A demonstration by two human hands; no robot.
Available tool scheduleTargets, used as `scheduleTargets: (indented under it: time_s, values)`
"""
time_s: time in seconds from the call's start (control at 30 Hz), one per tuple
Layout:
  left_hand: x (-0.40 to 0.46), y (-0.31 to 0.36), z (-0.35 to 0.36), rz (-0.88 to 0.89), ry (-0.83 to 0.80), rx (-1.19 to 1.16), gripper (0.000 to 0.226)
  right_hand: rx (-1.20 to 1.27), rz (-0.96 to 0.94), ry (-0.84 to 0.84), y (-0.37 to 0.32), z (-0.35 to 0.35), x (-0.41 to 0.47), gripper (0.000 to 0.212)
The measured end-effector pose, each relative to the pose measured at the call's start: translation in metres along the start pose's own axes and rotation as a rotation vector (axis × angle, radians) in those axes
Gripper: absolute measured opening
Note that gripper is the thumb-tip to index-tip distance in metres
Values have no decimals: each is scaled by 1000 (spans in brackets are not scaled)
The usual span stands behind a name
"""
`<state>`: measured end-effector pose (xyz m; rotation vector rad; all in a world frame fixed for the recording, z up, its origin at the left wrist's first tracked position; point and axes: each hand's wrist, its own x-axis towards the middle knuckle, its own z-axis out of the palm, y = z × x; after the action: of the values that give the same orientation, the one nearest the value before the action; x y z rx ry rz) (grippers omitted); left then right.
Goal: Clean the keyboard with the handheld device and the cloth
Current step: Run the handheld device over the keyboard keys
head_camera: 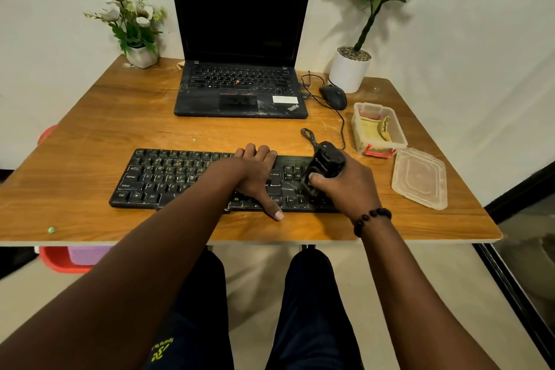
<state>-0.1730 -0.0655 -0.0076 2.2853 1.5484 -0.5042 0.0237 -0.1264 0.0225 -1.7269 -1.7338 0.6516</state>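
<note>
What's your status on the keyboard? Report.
Left hand flat on keyboard, steadying. Right hand grips handheld device over the right-end keys. Cloth not in hand. Nothing in the way.

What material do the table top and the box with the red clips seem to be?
Table: probably wood-look laminate over board; printed grain, pale edge band, slight sheen. Box: clear, slightly cloudy plastic; its contents show through the walls.
</note>
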Motion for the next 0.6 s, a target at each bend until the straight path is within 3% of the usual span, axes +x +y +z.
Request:
scheduleTargets:
  time_s: [0.07,0.2,0.37,0.53,0.6]
  values:
    - [-2,1,-1,0,9,1,147,-38,-7,-27,-2,10,0,35]
    - [-2,1,0,-6,1,-5,148,-184,-70,-239,-3,-3,-1,37]
    - [-1,0,0,-8,-6,-8,148,-85,-38,-61,-5,1,8,37]
    - [-1,0,0,-4,-13,-7,149,-205,-86,-298,-10,1,4,39]
    - [0,0,1,-4,-13,-11,150,-130,-66,-279,-9,-8,5,36]
